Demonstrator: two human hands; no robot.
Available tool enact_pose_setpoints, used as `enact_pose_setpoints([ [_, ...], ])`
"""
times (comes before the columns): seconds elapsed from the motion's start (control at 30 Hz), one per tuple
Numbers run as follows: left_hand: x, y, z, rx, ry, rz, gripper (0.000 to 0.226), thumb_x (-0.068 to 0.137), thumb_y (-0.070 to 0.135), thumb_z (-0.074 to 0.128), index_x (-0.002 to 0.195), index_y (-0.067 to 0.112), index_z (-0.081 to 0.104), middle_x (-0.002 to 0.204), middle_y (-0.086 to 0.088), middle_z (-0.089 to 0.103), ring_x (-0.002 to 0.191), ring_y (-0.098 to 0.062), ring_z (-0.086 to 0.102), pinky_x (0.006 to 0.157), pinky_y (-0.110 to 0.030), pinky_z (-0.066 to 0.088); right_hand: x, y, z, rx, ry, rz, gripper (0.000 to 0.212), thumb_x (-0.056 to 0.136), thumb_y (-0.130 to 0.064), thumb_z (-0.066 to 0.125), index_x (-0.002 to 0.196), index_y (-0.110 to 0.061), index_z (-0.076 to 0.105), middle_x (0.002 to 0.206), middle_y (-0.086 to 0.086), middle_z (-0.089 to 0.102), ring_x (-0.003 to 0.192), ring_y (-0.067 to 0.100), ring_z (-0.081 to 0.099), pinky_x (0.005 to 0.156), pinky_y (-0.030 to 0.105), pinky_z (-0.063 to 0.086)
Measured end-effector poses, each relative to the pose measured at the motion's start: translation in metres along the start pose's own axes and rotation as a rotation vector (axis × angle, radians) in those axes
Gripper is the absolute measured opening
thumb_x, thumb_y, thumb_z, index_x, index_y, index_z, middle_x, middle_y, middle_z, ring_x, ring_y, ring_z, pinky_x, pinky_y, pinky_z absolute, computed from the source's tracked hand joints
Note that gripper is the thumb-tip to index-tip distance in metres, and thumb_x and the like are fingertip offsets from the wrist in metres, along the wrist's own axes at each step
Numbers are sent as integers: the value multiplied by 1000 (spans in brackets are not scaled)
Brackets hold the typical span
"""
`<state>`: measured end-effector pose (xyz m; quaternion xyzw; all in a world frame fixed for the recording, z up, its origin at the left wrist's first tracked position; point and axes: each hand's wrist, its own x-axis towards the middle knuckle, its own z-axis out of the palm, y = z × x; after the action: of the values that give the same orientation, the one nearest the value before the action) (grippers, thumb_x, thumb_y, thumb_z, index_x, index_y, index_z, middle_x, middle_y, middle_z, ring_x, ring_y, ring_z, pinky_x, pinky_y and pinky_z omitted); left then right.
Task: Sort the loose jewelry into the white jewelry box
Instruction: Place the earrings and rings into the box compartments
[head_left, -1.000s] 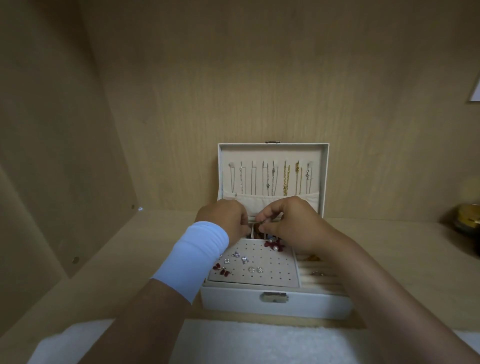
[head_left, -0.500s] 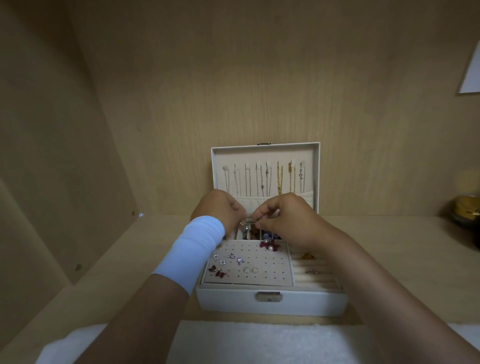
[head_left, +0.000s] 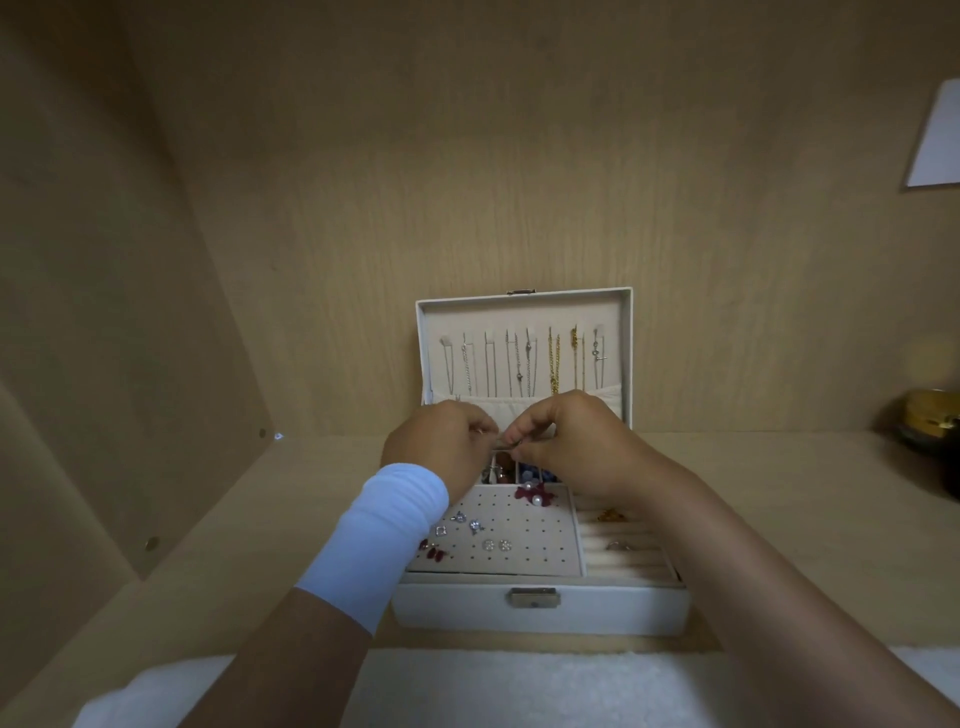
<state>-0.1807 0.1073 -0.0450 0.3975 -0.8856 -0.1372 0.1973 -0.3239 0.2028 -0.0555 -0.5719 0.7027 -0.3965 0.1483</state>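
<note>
We pinch one small silvery piece (head_left: 506, 443) between left hand (head_left: 441, 447) and right hand (head_left: 576, 441), above the white jewelry box (head_left: 540, 608) rear compartments. Inside it, necklaces (head_left: 524, 364) hang and earrings (head_left: 472, 525) sit pinned; seemingly little remains.

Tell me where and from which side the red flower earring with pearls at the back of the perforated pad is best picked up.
Judging from its pose, take the red flower earring by its petal edges, coming straight down from above with two fingers. It lies flat on the perforated pad, so there is no underside to reach. The right hand hovers just behind it, so approach from the front of the white jewelry box.
</note>
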Motion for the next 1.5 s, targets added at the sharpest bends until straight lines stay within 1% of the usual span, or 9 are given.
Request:
enact_pose_setpoints([
  [0.13,-8,1,1,-613,-132,-84,19,94,31,58,109,27,70,82,10,75,55,-17,64,57,-24,53,1,-1,3,-42,51,-52,12,86,-20,74,90,-30,77,86,-12,73,80,4,68,79,33,59],
  [0.27,-17,-5,-2,-806,-81,-125,13,88,20,70,100,18,76,59,5,69,42,-10,53,40,-13,37,3,-5,14,-88,150,-159,18,86,-22,75,100,-33,72,87,-16,72,66,-1,64,72,35,58],
  [0.33,-20,-12,-4,-873,-75,-160,11,88,19,71,96,17,77,54,2,65,39,-8,48,39,-13,35,2,-8,18,-35,136,-161,41,84,-22,79,120,-34,64,88,-15,73,59,-2,60,70,31,56],
  [0.43,-24,-24,-5,-871,-48,-192,11,87,21,70,96,19,76,52,-3,62,39,-9,48,40,-16,37,3,-10,18,-65,72,-95,54,83,-24,79,131,-35,58,91,-17,73,78,-4,64,79,27,54],
  [0.6,-28,-44,-5,-912,50,-169,12,85,20,72,97,24,75,70,8,72,48,-15,56,65,-36,59,9,-20,21,-534,-38,24,10,89,-31,67,95,-33,76,89,-16,71,78,4,64,70,25,52],
  [0.73,-32,-50,-3,-896,49,-147,10,85,23,72,94,28,75,80,10,73,46,-10,57,60,-29,55,14,-26,24,-582,-126,92,11,88,-29,66,86,-31,76,67,-8,73,55,5,67,63,26,58],
  [0.87,-34,-54,-2,-865,48,-138,11,86,23,71,95,28,75,80,14,70,44,-3,57,55,-20,50,21,-23,28,-642,-114,96,15,85,-29,70,72,-38,69,77,-10,75,70,9,70,56,20,48],
  [1.2,-34,-60,2,-776,54,-91,11,84,31,72,94,33,74,85,16,70,53,1,57,69,-25,53,31,-21,38,-540,-8,307,16,81,-28,65,81,-19,78,70,-2,73,72,17,70,70,34,61],
  [1.5,-34,-65,-3,-784,67,-104,9,86,30,71,93,35,73,79,22,69,48,4,58,68,-23,54,41,-32,37,-446,6,274,22,83,-28,70,69,-12,75,55,2,63,58,19,63,70,38,60],
])
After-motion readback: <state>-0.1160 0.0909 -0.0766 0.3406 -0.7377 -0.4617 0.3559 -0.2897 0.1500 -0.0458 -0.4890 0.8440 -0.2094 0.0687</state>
